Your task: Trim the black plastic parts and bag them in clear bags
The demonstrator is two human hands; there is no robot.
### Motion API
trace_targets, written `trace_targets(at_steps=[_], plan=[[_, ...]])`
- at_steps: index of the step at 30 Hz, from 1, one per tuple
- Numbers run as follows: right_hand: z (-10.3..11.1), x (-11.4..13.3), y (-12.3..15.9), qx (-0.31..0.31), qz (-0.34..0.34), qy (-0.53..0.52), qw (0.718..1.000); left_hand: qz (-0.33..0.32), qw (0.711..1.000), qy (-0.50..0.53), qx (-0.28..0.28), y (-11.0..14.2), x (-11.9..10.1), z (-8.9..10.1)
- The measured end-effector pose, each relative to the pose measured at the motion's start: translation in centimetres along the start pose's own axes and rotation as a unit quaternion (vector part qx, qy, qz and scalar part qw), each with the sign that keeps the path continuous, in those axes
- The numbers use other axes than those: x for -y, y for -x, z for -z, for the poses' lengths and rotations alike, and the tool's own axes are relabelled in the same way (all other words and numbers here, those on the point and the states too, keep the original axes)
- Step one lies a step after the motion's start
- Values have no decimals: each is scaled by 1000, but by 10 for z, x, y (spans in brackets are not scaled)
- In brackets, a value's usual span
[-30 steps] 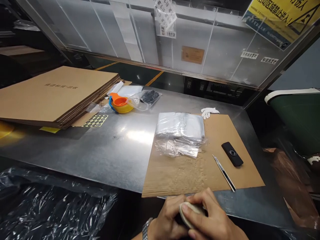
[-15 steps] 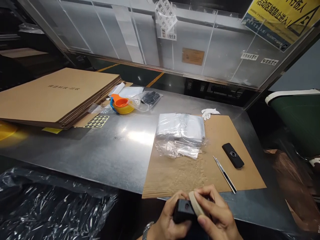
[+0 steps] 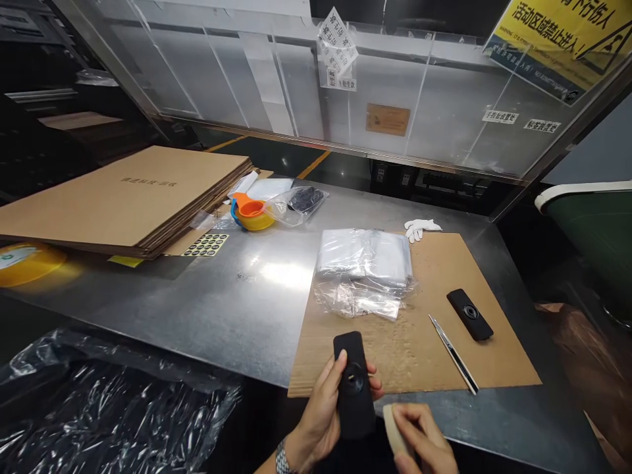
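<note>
My left hand (image 3: 323, 401) is wrapped round a flat black device (image 3: 354, 408) with rounded corners and a round ring on its face, held upright at the table's front edge. To the right of it, my right hand (image 3: 419, 434) pinches a pale beige strip or pad (image 3: 394, 428), apart from the device; its exact kind is unclear. A second, similar black device (image 3: 470, 315) lies on the cardboard sheet (image 3: 419, 368), ring side up. Left of that one rests a slim silver-and-black cutter knife (image 3: 454, 355).
Clear plastic bags (image 3: 365, 260) lie on the cardboard, with a white glove (image 3: 422, 228) behind. Flat cardboard boxes (image 3: 123, 197) are stacked at left, near orange and yellow tape rolls (image 3: 253, 217) and a sticker sheet (image 3: 206, 245). Black plastic film (image 3: 113, 408) fills the lower left.
The device in my left hand has been turned so its ringed face shows. My right hand has moved down and away from it, still with the pale strip. The view has shifted slightly.
</note>
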State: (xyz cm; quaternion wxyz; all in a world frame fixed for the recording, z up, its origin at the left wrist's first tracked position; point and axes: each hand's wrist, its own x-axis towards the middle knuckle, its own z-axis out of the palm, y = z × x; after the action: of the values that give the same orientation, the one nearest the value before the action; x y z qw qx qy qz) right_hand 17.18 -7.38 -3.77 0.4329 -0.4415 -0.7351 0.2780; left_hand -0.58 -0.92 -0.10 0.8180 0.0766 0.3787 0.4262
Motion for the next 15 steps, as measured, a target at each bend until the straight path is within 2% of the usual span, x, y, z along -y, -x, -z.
trace_targets(at_steps=[2,4,9,10,11,15], plan=[[16,6,-16,-6,8,47,999,19,997,-19,73,5,3,3],[25,15,-36,-1,37,81,996,15,994,-62,93,10,7,5],[17,31,-69,82,131,140,978,-110,972,-206,8,16,16,5],[13,31,-71,88,137,150,975,-111,971,-212,3,17,18,4],[11,30,-72,88,138,157,974,-87,974,-208,5,17,20,2],[7,25,-73,60,90,159,981,105,985,-136,17,18,27,-2]])
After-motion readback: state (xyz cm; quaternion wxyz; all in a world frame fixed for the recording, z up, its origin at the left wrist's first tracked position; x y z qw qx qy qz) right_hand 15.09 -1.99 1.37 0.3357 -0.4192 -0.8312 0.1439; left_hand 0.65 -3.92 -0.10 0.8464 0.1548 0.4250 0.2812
